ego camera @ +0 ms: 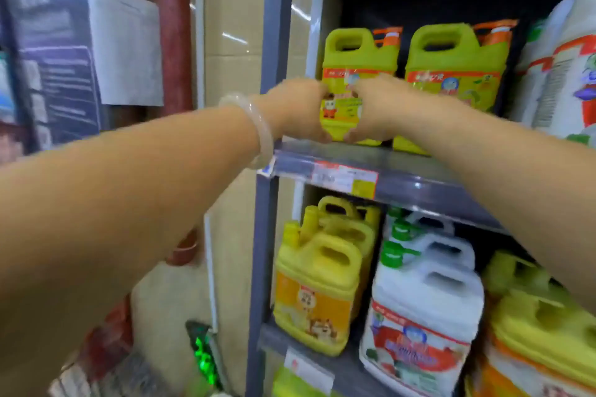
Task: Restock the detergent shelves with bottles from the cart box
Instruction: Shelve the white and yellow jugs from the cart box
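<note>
**Bottle seating at upper shelf, front-left corner**

Both hands on one green bottle (351, 87). Left hand (296, 113) wraps its left side, right hand (374, 109) its right side, fingers curled around the lower body. Frame is blurred, so I can't tell if the base is fully down; it sits at the front edge of the upper shelf (419, 184), hard against the left upright (274, 58).

Risks, as I read it:
- Base looks close to the front lip. Let go early and it could tip forward off the shelf.
- Second green bottle (454, 68) stands just beside on the right. Pushing in crooked could knock it back.
- Bracelet (258, 126) on the left wrist hangs near the price tag (345, 177); could snag on pulling out.

Around: big white jug (561, 68) at the far right of the same shelf. Lower shelf holds yellow bottles (316, 284) and white bottles (425, 300), packed tight. Cart box not in view.
</note>
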`<state>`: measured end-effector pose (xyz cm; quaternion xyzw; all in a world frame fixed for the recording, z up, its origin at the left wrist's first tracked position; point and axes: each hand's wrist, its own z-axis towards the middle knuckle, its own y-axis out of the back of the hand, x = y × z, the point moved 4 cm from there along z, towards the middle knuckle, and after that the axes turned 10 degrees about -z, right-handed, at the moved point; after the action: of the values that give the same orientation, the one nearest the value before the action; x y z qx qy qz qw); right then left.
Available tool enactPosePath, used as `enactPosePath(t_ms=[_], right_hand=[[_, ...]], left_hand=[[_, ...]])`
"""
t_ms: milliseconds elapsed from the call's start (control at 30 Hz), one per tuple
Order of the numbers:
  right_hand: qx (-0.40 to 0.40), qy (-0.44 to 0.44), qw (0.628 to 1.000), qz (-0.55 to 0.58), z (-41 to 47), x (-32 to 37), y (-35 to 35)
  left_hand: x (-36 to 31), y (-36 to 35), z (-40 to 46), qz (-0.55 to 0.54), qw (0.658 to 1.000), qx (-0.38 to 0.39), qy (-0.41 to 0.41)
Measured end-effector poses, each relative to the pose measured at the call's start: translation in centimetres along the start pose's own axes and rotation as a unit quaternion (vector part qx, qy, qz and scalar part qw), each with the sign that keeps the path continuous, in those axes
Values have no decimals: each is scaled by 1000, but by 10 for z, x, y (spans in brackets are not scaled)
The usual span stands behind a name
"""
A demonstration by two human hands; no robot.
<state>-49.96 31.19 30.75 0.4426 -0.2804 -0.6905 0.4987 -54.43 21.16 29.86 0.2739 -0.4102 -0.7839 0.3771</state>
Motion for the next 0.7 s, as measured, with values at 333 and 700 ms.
enactPosePath(t_ms=[333, 700], right_hand=[[98, 234, 956, 148, -135, 222, -45], [296, 335, 883, 141, -250, 355, -160]], left_hand=[[92, -12, -253, 105, 958, 166, 209], [193, -109, -450, 90, 860, 374, 336]])
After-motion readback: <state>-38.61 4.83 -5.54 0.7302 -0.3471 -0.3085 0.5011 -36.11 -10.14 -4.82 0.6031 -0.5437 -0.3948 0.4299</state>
